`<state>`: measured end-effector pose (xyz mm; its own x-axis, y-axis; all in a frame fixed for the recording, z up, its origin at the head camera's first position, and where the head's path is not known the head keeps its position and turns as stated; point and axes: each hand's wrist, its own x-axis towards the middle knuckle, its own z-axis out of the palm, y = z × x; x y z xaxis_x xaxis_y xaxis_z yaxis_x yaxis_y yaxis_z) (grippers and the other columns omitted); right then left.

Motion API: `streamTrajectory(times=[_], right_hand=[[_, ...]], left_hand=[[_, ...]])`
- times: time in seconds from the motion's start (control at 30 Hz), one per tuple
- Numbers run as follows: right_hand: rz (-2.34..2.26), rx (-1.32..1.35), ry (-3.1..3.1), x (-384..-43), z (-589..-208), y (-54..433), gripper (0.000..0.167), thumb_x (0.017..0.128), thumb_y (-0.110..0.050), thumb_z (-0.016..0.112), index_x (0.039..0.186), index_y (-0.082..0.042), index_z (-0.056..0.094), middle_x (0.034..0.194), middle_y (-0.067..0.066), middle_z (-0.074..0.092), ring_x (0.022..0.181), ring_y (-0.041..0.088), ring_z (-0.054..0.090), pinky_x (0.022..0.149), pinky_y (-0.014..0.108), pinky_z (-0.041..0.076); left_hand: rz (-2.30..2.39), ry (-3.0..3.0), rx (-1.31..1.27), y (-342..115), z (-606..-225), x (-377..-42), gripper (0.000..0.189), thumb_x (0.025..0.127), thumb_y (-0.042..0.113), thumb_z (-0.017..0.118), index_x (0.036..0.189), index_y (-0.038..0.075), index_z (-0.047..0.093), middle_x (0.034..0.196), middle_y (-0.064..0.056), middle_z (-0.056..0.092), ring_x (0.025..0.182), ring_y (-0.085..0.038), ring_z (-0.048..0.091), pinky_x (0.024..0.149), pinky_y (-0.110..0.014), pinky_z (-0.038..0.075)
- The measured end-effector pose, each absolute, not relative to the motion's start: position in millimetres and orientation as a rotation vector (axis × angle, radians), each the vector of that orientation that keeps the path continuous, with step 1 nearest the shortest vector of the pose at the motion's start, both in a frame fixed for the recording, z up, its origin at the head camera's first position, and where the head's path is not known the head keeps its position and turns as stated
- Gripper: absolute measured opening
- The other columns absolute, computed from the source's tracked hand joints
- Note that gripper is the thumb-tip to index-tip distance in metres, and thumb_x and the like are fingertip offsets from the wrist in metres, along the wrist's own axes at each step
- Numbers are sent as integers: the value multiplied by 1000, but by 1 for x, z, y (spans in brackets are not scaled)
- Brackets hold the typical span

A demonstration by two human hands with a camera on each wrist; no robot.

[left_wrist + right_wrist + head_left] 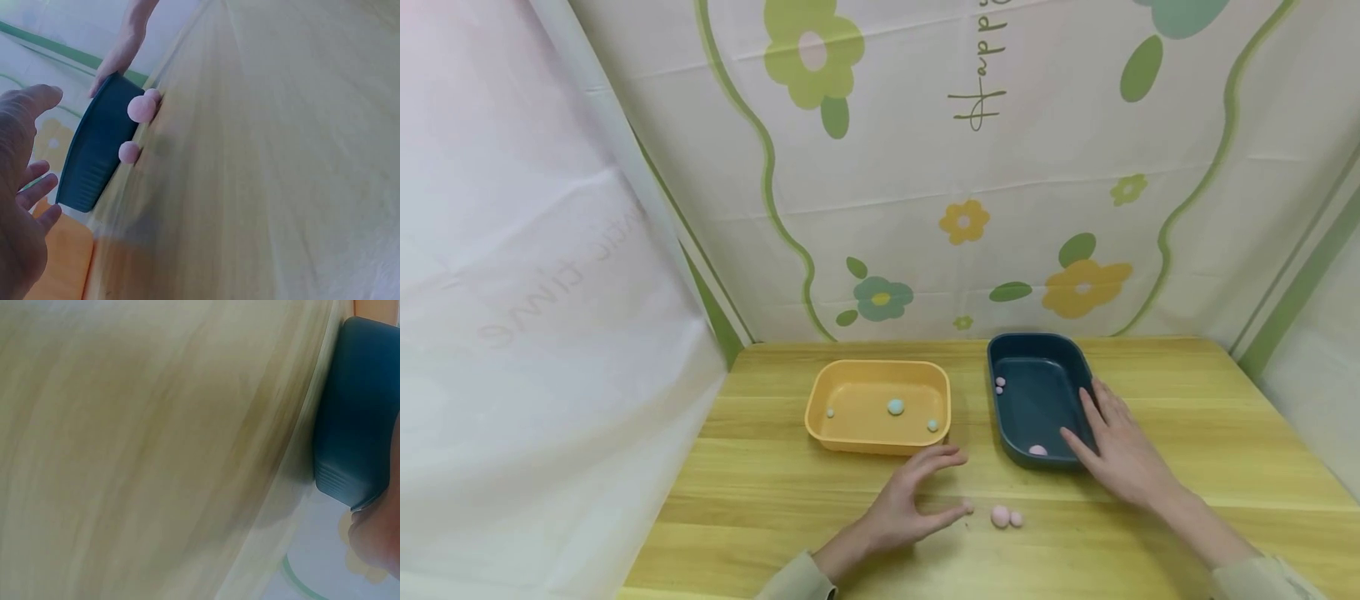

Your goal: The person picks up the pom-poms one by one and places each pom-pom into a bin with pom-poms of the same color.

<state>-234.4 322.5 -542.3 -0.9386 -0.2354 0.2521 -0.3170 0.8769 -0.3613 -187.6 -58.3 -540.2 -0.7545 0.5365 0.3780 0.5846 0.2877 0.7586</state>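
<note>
My left hand (904, 500) hovers low over the table, thumb and fingers spread wide apart and nothing between them. Its thumb tip is close to a small pink ball (967, 506); whether they touch I cannot tell. A larger pink ball (1000, 517) and another small pink ball (1016, 519) lie side by side just right of it. My right hand (1123, 450) rests on the right rim of the dark blue tray (1037, 408), with fairly straight fingers. Inside that tray are two small pink balls (1000, 382) by the left wall and a pink ball (1037, 450) near the front.
A yellow tray (880, 442) stands left of the blue one, holding a larger mint ball (896, 407) and two small mint balls (932, 425). Behind the wooden table (760, 500) hangs a flower-patterned cloth (910, 167). A white curtain (550, 333) hangs at the left.
</note>
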Motion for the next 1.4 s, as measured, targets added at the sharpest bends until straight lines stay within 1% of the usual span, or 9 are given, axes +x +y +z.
streamTrajectory(times=[0.13,0.3,0.47,0.57,0.77,1.0,1.1,1.27,1.4], right_hand=[[597,421,-2859,-234,-541,322,86,112,-45,59,168,11,27,178,38,14,163,60,21,143,50,-4],[588,419,-2860,-235,-541,322,86,112,-45,60,168,12,28,178,39,16,163,60,22,143,52,-2],[587,418,-2857,-235,-542,323,86,112,-47,59,168,12,29,178,39,16,162,61,23,143,55,1],[590,414,-2868,-235,-543,323,86,112,-47,59,168,11,29,178,38,15,163,61,22,143,58,2],[591,414,-2869,-235,-542,323,85,112,-46,60,167,11,30,178,39,15,162,61,22,142,61,5],[603,423,-2859,-235,-543,323,84,112,-46,59,168,10,30,178,38,14,163,61,21,143,55,-1],[602,423,-2858,-235,-543,322,83,112,-46,59,168,9,31,178,38,14,163,61,21,143,58,2],[611,426,-2854,-234,-542,322,82,113,-46,58,168,8,32,178,39,14,162,61,21,143,58,1],[614,421,-2851,-234,-542,322,81,112,-46,58,169,7,32,178,39,14,162,61,22,142,60,3]], left_hand=[[-1469,-2451,-1075,-59,-546,-189,55,96,18,87,147,12,66,159,-18,61,147,-33,61,125,-49,51],[-1449,-2413,-1089,-59,-552,-189,44,94,11,88,134,7,71,149,-21,67,141,-32,66,123,-44,54],[-1466,-2395,-1134,-56,-559,-190,39,93,5,87,129,3,70,138,-19,74,134,-29,70,121,-37,55],[-1471,-2407,-1155,-53,-563,-191,37,95,7,85,129,5,71,134,-16,77,131,-26,72,119,-35,56],[-1469,-2410,-1166,-47,-570,-193,29,98,9,83,124,6,72,130,-14,78,127,-23,74,115,-32,59],[-1506,-2427,-1116,-46,-575,-194,28,96,9,85,122,7,75,127,-11,80,127,-22,75,113,-29,60],[-1497,-2430,-1097,-45,-576,-194,27,96,8,86,121,7,76,125,-12,81,125,-22,75,112,-30,60],[-1484,-2445,-1064,-44,-576,-193,23,96,10,85,118,7,79,123,-12,82,122,-21,76,110,-29,61],[-1435,-2462,-1064,-43,-577,-193,22,96,11,86,117,7,80,122,-9,82,120,-18,76,109,-28,61]])
